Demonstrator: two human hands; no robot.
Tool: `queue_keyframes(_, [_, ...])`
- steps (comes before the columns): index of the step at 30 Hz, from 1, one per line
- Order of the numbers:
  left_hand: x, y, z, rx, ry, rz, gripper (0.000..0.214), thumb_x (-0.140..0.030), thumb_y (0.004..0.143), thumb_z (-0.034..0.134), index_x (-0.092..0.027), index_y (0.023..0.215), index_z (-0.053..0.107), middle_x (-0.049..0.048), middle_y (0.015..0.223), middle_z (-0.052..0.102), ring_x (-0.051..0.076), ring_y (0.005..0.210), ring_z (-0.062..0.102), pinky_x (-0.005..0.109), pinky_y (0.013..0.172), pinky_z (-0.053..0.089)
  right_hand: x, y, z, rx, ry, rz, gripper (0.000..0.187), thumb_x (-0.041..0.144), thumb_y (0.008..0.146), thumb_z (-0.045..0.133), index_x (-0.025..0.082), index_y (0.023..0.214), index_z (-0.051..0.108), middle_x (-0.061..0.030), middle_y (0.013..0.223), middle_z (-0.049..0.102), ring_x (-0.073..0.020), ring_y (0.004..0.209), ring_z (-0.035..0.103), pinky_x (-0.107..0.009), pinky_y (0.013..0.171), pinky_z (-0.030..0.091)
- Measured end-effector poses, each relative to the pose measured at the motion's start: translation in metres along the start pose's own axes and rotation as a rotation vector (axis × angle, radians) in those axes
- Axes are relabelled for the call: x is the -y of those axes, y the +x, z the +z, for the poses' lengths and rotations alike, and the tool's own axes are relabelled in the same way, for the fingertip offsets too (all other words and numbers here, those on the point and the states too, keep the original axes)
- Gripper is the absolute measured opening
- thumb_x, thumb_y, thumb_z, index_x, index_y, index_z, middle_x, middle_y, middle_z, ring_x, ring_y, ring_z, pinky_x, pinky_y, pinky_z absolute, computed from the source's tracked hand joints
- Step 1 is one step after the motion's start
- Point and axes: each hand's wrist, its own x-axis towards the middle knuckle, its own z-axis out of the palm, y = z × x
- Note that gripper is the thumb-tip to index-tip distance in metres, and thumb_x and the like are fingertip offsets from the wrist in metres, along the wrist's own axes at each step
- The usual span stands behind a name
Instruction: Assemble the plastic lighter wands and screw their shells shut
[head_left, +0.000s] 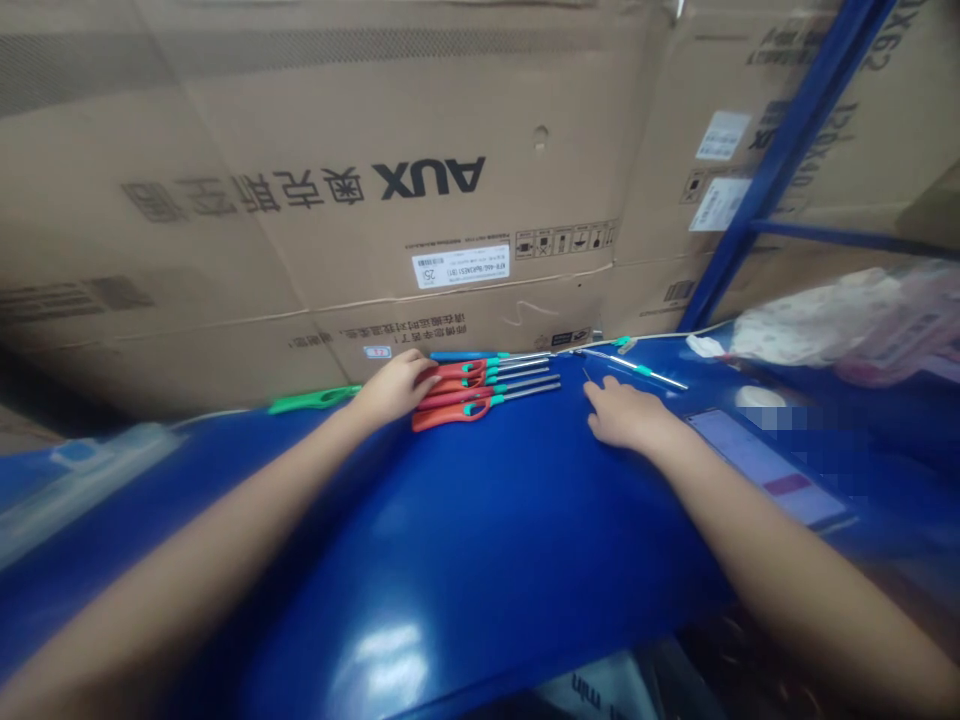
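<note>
Several long-nosed gas lighters lie side by side on the blue table, their metal tubes pointing right. Most have red or orange handles, such as the nearest orange lighter (450, 414); at the back is a blue lighter (461, 356). Over the left end of the row, my left hand (394, 388) has its thumb and fingers closed around the handle of a red lighter (456, 371). Beyond the tube tips, my right hand (626, 412) is low over the table. Its fingers are pinched, with a thin dark tip (586, 374) at them, too small to name.
A green lighter (304, 400) lies left of my left hand. Loose metal tubes (637, 370) with teal parts rest behind my right hand. A phone (765, 470) and a white round lid (759, 397) are at right. Large cardboard boxes (315, 260) and a blue post (780, 170) border the back.
</note>
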Motion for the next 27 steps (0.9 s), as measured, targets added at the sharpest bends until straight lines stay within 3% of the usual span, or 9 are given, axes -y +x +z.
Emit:
queue_keyframes(5, [-0.005, -0.002, -0.001, -0.032, 0.021, -0.038, 0.035, -0.038, 0.096, 0.046, -0.014, 0.109, 0.07, 0.0123, 0.103, 0.063, 0.025, 0.096, 0.062, 0.04, 0.09, 0.052, -0.005, 0.004, 0.006, -0.095, -0.005, -0.06, 0.04, 0.027, 0.092, 0.05, 0.013, 0.128, 0.058, -0.0247, 0.128, 0.053, -0.0393, 0.117, 0.056, -0.049, 0.082, 0.053])
queue_keyframes(8, [-0.011, -0.008, -0.01, -0.066, 0.041, -0.076, 0.036, -0.038, 0.096, 0.045, -0.015, 0.113, 0.068, 0.0118, 0.108, 0.064, 0.026, 0.102, 0.062, 0.039, 0.094, 0.051, -0.004, 0.006, 0.008, -0.184, -0.016, -0.142, 0.039, 0.031, 0.094, 0.05, 0.012, 0.126, 0.058, -0.0242, 0.134, 0.049, -0.0398, 0.124, 0.049, -0.052, 0.091, 0.049])
queue_keyframes(10, [-0.009, -0.015, -0.019, -0.076, 0.059, -0.11, 0.037, -0.039, 0.097, 0.044, -0.016, 0.116, 0.067, 0.0105, 0.109, 0.065, 0.025, 0.104, 0.062, 0.038, 0.096, 0.05, -0.002, 0.006, 0.01, -0.225, 0.002, -0.276, 0.037, 0.033, 0.095, 0.05, 0.014, 0.126, 0.06, -0.0211, 0.137, 0.048, -0.0376, 0.127, 0.047, -0.051, 0.098, 0.047])
queue_keyframes(14, [0.017, -0.037, -0.041, -0.084, 0.124, -0.224, 0.037, -0.036, 0.092, 0.044, -0.014, 0.109, 0.067, 0.0125, 0.112, 0.066, 0.028, 0.107, 0.061, 0.039, 0.098, 0.048, 0.01, 0.005, 0.018, -0.279, 0.211, -0.689, 0.026, 0.031, 0.096, 0.053, 0.018, 0.115, 0.066, -0.016, 0.133, 0.054, -0.0318, 0.128, 0.048, -0.05, 0.105, 0.045])
queue_keyframes(18, [0.057, -0.069, -0.054, -0.039, 0.2, -0.357, 0.03, -0.036, 0.082, 0.051, -0.013, 0.096, 0.066, 0.0128, 0.099, 0.067, 0.028, 0.097, 0.063, 0.039, 0.092, 0.05, 0.028, 0.0, 0.028, -0.268, 0.374, -0.934, 0.021, 0.027, 0.097, 0.053, 0.019, 0.111, 0.066, -0.0133, 0.125, 0.058, -0.0257, 0.119, 0.055, -0.046, 0.105, 0.046])
queue_keyframes(22, [0.083, -0.103, -0.054, 0.042, 0.253, -0.426, 0.031, -0.044, 0.08, 0.055, -0.017, 0.092, 0.066, 0.0114, 0.095, 0.066, 0.029, 0.095, 0.062, 0.038, 0.088, 0.05, 0.039, -0.003, 0.035, -0.215, 0.412, -1.011, 0.02, 0.028, 0.098, 0.052, 0.02, 0.111, 0.066, -0.011, 0.119, 0.061, -0.0231, 0.11, 0.059, -0.044, 0.1, 0.048])
queue_keyframes(27, [0.091, -0.127, -0.061, 0.107, 0.267, -0.46, 0.023, -0.043, 0.078, 0.057, -0.021, 0.076, 0.064, 0.0095, 0.085, 0.066, 0.029, 0.086, 0.063, 0.036, 0.078, 0.049, 0.04, -0.001, 0.036, -0.201, 0.435, -1.012, 0.02, 0.027, 0.099, 0.052, 0.02, 0.112, 0.065, -0.0106, 0.12, 0.061, -0.0229, 0.111, 0.059, -0.043, 0.101, 0.048])
